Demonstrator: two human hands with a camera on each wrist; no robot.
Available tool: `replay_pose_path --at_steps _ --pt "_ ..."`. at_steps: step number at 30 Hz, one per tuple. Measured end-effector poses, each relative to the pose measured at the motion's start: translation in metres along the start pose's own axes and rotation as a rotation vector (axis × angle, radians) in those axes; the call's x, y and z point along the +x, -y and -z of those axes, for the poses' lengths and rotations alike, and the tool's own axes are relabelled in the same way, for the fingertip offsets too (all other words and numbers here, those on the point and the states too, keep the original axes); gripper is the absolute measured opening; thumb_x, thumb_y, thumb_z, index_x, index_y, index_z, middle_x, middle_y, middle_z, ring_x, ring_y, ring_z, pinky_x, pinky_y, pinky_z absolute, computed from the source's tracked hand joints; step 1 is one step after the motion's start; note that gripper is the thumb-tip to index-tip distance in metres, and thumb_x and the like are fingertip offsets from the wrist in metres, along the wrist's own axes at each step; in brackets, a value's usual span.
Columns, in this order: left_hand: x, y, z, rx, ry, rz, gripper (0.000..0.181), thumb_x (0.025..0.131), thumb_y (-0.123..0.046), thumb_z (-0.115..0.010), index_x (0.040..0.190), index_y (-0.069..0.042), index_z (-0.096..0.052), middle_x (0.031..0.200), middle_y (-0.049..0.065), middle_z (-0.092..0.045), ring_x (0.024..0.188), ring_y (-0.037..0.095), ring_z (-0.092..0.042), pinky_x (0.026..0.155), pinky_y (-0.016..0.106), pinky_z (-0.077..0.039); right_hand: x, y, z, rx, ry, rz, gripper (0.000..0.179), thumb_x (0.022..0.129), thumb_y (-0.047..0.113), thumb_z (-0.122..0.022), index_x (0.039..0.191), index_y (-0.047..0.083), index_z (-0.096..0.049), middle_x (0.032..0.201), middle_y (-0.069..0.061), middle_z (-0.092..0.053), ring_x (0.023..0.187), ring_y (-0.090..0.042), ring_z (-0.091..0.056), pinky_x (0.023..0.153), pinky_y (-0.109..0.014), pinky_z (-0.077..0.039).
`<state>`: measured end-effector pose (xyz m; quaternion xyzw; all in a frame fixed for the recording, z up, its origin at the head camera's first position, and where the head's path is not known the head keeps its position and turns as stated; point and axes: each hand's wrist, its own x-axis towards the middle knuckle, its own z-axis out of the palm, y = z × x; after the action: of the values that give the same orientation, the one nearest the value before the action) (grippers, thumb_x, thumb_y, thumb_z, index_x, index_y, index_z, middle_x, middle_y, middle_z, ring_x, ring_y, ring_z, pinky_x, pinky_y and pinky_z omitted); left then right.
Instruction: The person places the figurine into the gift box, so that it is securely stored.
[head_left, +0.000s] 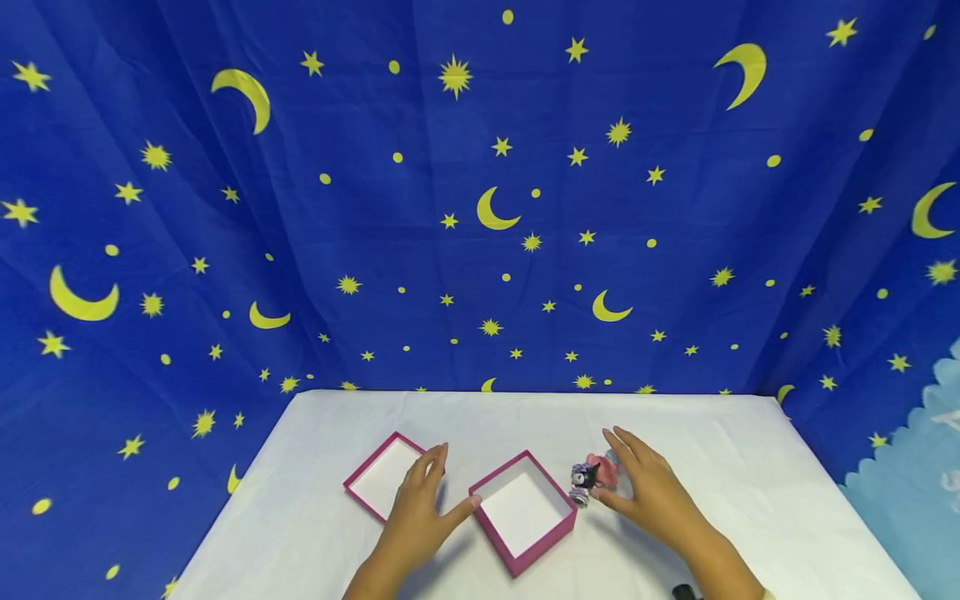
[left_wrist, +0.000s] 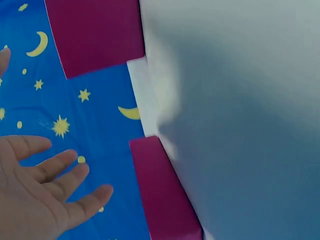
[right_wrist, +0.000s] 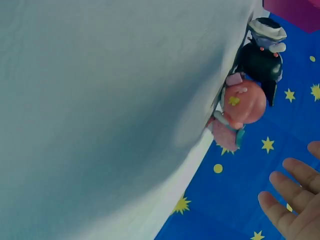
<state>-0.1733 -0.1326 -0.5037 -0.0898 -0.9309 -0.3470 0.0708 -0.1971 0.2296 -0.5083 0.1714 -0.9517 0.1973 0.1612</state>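
Observation:
In the head view my left hand [head_left: 415, 518] hovers between a shallow magenta-edged box lid [head_left: 381, 477] and a deeper magenta box [head_left: 547, 546] with a white inside. Its thumb tip overlaps the box's left corner, while the fingers stretch over the lid's right side. My right hand [head_left: 658, 493], fingers spread and relaxed, is beside two small toy figurines to the right of the box. One figurine is black and purple [right_wrist: 261, 62]; the other is pink [right_wrist: 245, 101]. Both palms appear empty in the wrist views.
A white cloth covers the table [head_left: 450, 417]. Behind it and at the sides hangs a blue curtain [head_left: 420, 250] with yellow moons and stars. Near the right forearm, a small black object [head_left: 683, 592] shows at the bottom edge.

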Motion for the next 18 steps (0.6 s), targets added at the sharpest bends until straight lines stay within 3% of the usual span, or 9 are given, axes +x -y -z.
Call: replay_pose_path --at_steps 7,13,18 --pt "-0.007 -0.011 -0.005 -0.034 0.071 -0.036 0.099 0.083 -0.071 -0.066 0.159 -0.017 -0.033 0.161 0.004 -0.037 0.147 0.031 -0.040 0.116 0.056 -0.042 0.000 0.004 -0.002 0.074 -0.012 0.018 0.090 0.076 0.037 -0.088 0.150 0.007 -0.046 0.148 -0.019 -0.053 0.132 -0.043 -0.054 0.106 -0.065 -0.045" --pt "-0.012 -0.020 -0.011 -0.030 0.120 -0.102 0.098 0.082 -0.064 -0.073 0.158 -0.015 -0.035 0.159 0.008 -0.038 0.144 0.037 -0.043 0.112 0.060 -0.044 -0.001 0.008 -0.006 0.127 0.003 0.019 0.088 0.075 0.030 -0.089 0.148 0.004 -0.048 0.144 -0.016 -0.056 0.129 -0.042 -0.056 0.106 -0.061 -0.048" --pt "-0.016 -0.024 -0.020 -0.039 0.185 -0.061 0.104 0.080 -0.072 -0.068 0.159 -0.015 -0.033 0.161 0.011 -0.035 0.147 0.040 -0.039 0.114 0.064 -0.040 -0.001 0.011 -0.010 0.138 0.024 0.011 0.086 0.074 0.028 -0.089 0.146 0.003 -0.049 0.142 -0.015 -0.058 0.128 -0.041 -0.057 0.106 -0.059 -0.048"
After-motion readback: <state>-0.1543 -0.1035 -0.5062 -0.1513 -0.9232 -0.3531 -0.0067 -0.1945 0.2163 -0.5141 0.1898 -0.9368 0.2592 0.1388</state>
